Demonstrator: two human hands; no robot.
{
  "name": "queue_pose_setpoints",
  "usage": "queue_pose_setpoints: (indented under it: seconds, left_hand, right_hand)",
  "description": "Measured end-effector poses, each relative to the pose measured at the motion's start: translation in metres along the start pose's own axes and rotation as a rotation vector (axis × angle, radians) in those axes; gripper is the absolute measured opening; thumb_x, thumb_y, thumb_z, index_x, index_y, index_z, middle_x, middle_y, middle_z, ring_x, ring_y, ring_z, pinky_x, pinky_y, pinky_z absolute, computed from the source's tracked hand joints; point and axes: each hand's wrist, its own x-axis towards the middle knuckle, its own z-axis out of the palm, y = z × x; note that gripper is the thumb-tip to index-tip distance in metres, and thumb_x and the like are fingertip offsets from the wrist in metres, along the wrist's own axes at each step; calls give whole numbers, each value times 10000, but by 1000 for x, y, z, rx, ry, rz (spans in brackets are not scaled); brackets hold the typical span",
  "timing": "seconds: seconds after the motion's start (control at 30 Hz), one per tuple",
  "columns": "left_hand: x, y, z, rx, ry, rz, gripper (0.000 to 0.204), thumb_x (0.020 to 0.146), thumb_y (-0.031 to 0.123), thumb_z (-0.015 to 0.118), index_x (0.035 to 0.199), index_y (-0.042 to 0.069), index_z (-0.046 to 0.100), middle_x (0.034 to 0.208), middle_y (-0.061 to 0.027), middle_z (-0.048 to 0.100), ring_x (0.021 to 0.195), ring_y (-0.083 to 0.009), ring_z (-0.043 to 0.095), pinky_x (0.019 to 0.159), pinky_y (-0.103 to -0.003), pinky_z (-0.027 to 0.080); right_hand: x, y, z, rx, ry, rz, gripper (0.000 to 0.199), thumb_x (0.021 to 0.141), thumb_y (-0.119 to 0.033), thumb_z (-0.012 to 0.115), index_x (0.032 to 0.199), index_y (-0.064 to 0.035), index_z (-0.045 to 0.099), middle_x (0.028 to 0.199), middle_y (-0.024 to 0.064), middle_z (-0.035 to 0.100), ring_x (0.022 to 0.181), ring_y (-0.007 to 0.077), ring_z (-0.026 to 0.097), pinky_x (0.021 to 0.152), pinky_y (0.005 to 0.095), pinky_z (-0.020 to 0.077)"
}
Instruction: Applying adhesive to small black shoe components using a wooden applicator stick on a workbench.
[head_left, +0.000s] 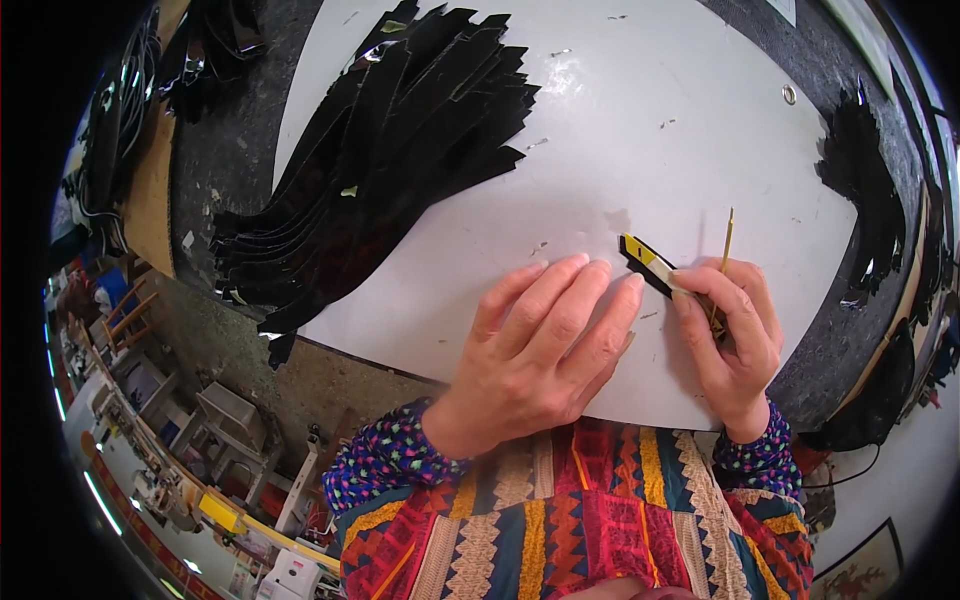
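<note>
Left hand point(540, 345): lies palm down on the white sheet point(640, 130), fingers pressed side by side and stretched flat, fingertips close to the knife's tip. It grips nothing; whatever is under the palm is hidden.
Right hand point(733, 335): fingers curled and pinched around a utility knife point(650, 265), thumb and forefinger closing on its body.
Utility knife: yellow and black, its front end sticks out to the left of the right hand and points at the white sheet between the two hands. The rear of the handle is covered by the fingers; the blade itself is too small to make out.
Thin stick point(727, 240): a slim yellowish sliver rises out of the right hand's grip; its lower end is hidden by the fingers.
White sheet: large, curved-edged, lying on a dark worktop point(225, 150); its near edge is cut off behind the wrists and the patterned garment point(570, 520).
Black strips point(400, 140): a fanned stack of long glossy cut pieces on the sheet's far left, overhanging its edge; their count cannot be told.
Second black pile point(865, 200): at the right rim, warped by the lens, hard to read.
Scraps point(540, 245): small flecks dot the sheet.
</note>
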Motion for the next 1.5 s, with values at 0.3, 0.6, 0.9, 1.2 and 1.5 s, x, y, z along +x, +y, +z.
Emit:
queue_pose_setpoints:
  seconds: [0.3,0.6,0.9,1.2,1.5]
  left_hand:
    - [-1,0,1,33,-8,8,379,848,256,741,1186,87,735,1286,-88,558,1208,-241,525,1040,-385,406]
    - [-1,0,0,45,-19,14,370,854,266,730,1181,92,734,1299,-83,558,1223,-234,516,1055,-389,392]
    - [-2,1,1,79,-19,32,358,862,282,694,1177,116,728,1338,-5,604,1254,-210,488,1085,-379,354]
    - [1,4,0,115,-59,7,319,873,288,674,1157,147,699,1352,33,631,1248,-199,474,1078,-368,336]
    - [4,4,1,115,-41,0,290,875,278,670,1135,154,692,1348,32,635,1232,-194,471,1062,-360,336]
  right_hand:
    - [1,-1,-1,5,-8,-6,280,805,108,727,1070,22,692,950,131,631,754,187,601,600,271,487]
    - [0,-1,0,-2,-9,-18,290,802,114,727,1074,20,687,951,129,627,744,188,590,594,278,481]
    - [0,1,3,-42,-1,-94,310,792,131,730,1081,31,681,963,145,624,770,216,602,612,291,494]
    - [-2,0,4,-78,-8,-118,329,793,132,729,1102,38,669,979,155,620,803,238,616,645,308,513]
    - [0,-1,3,-91,-6,-114,329,789,136,728,1098,38,667,974,157,619,812,247,624,657,314,523]
